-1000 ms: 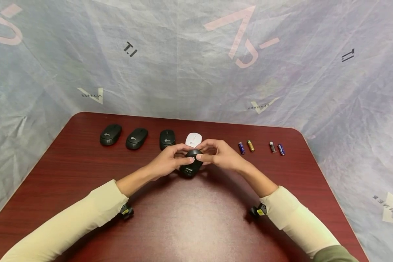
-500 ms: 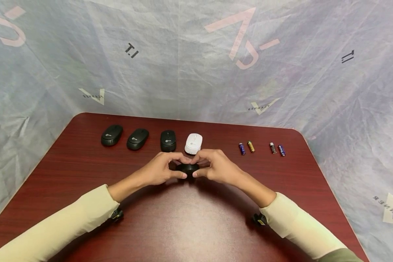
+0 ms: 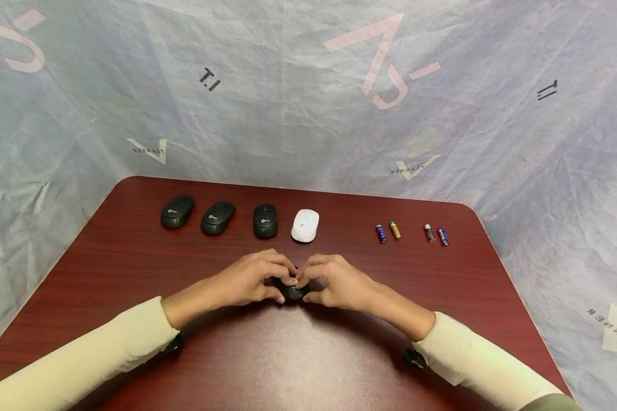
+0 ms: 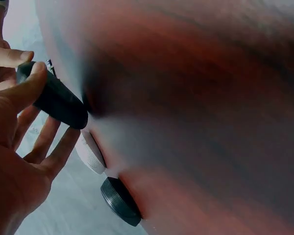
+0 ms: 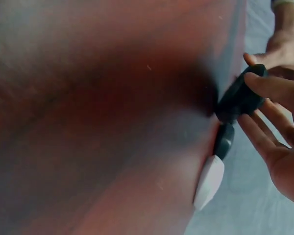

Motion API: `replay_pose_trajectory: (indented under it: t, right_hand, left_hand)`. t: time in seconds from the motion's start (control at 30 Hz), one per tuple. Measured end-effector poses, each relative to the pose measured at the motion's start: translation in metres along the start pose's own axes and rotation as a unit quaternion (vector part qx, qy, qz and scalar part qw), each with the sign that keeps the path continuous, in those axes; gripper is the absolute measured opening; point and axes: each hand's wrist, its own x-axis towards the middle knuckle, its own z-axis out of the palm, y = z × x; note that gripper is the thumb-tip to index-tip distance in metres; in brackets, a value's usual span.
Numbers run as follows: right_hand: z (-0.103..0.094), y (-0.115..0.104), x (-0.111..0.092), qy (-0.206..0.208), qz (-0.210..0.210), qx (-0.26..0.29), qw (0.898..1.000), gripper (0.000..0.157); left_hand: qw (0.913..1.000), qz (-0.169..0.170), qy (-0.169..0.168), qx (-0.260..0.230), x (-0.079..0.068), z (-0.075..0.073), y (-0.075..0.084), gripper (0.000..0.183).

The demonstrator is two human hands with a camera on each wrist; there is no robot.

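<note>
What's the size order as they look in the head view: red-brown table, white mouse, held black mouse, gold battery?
1. Red-brown table
2. White mouse
3. Gold battery

Held black mouse: mostly covered, so unsure against the white mouse; not ranked.

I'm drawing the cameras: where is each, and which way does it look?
Head: on the head, looking forward and down at the glossy red table; cream fabric sleeves, left grip and right grip show.
Left wrist: on that wrist, looking at the rounded black plastic mouse; both grips show.
Right wrist: on that wrist, looking at the same mouse; both grips show.
Both wrist views share mouse, grips and table.
</note>
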Motion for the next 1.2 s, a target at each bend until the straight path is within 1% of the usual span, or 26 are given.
replay_pose_trajectory:
  t: [0.1,0.17,0.33,0.47,0.63,0.8,0.9,0.97,1.03,1.1,1.2]
  right_hand:
    - [0.006,0.0,-0.002,0.004,-0.024,-0.021,0.999,0.022]
    - [0.01,0.001,-0.003,0.009,-0.033,-0.027,0.999,0.021]
    - [0.016,0.003,-0.004,0.01,-0.044,-0.024,0.999,0.014]
    - [0.018,0.003,-0.003,0.011,-0.039,-0.014,0.999,0.014]
    - [0.019,0.001,-0.003,0.011,-0.019,-0.005,1.0,0.013]
    - [0.019,0.0,-0.004,0.006,-0.014,-0.01,1.0,0.012]
    - [0.014,0.0,-0.007,0.009,-0.008,-0.017,1.0,0.01]
    - [0.007,0.003,-0.01,0.021,0.009,-0.019,1.0,0.01]
    - [-0.002,0.008,-0.015,0.041,0.044,-0.02,0.998,0.01]
    - [-0.013,0.016,-0.019,0.062,0.094,-0.011,0.994,0.01]
    - [-0.028,0.032,-0.027,0.086,0.181,-0.003,0.98,0.009]
  left_hand:
    - [0.9987,0.023,-0.008,0.045,-0.001,0.001,0.002,0.031]
    - [0.9971,0.032,-0.013,0.067,-0.001,0.002,0.003,0.031]
    - [0.9934,0.038,-0.028,0.105,-0.003,0.005,0.004,0.026]
    - [0.9923,0.035,-0.032,0.114,-0.005,0.005,0.005,0.023]
    - [0.9926,0.036,-0.031,0.111,-0.006,0.006,0.004,0.022]
    - [0.9929,0.035,-0.035,0.108,-0.008,0.006,0.005,0.023]
    - [0.9935,0.024,-0.041,0.103,-0.008,0.006,0.009,0.023]
    - [0.9938,0.009,-0.044,0.102,-0.007,0.006,0.013,0.022]
    - [0.9934,-0.009,-0.043,0.106,-0.005,0.007,0.018,0.022]
    - [0.9926,-0.028,-0.033,0.113,-0.002,0.01,0.023,0.026]
    - [0.99,-0.055,-0.02,0.128,0.001,0.016,0.03,0.031]
